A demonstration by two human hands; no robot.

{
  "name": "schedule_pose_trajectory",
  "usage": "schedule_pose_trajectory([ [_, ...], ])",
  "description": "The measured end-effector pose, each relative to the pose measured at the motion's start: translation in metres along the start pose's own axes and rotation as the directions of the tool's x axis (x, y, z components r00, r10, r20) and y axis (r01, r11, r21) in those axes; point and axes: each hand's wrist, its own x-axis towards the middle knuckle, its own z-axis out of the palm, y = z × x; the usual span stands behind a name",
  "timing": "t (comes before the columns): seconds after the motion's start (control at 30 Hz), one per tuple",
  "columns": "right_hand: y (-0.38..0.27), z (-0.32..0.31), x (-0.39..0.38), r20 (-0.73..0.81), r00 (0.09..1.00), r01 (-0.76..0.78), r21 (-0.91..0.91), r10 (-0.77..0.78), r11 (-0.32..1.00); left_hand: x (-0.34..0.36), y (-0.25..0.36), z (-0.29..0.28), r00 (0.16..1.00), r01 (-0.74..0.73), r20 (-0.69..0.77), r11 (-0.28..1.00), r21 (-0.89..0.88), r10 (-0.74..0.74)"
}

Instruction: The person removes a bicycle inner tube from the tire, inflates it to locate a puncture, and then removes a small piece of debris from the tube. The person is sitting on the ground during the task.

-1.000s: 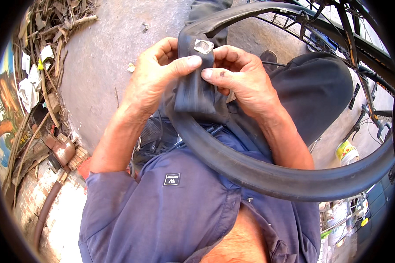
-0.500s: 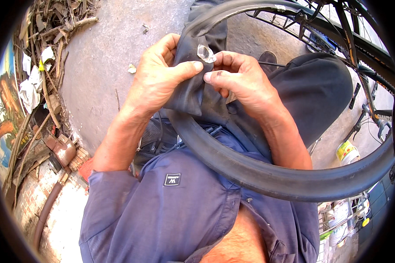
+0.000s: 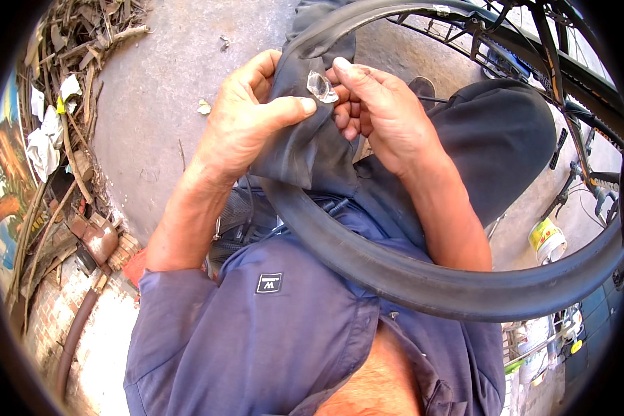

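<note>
A black bicycle inner tube [image 3: 395, 267] loops across my lap and runs up between my hands. My left hand [image 3: 246, 114] is closed on its upper flattened stretch, the thumb lying across the rubber. Beside that thumb tip, a small crinkled piece of clear film [image 3: 319, 86] stands up from the dark surface. My right hand [image 3: 378, 104] is at the film's right edge, with the fingers curled and the thumb raised near the index finger. Its fingertips meet the film's edge; whether they pinch it is hidden.
A bicycle wheel and frame [image 3: 555, 76] rise at the upper right. My bent knee [image 3: 506, 132] lies below them. Sticks and scraps [image 3: 83, 48] are heaped at the left. A yellow and white tub [image 3: 548, 240] stands at the right, above a wire basket [image 3: 534, 350].
My right thumb has moved up from below the clear film to above it, and the right hand has turned. The left hand keeps its hold on the inner tube.
</note>
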Motion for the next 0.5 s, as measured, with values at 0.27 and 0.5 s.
schedule_pose_trajectory([
  [0.27, 0.000, 0.000, 0.010, 0.057, 0.998, -0.024, 0.137, 0.016, 0.990, -0.004, 0.006, 0.008, 0.999, -0.031, 0.043, 1.000, -0.001, 0.031],
  [0.5, -0.018, -0.004, 0.009, 0.007, 0.985, 0.164, 0.310, -0.175, 0.937, -0.012, 0.013, 0.015, 0.993, -0.049, 0.115, 0.981, 0.190, 0.027],
])
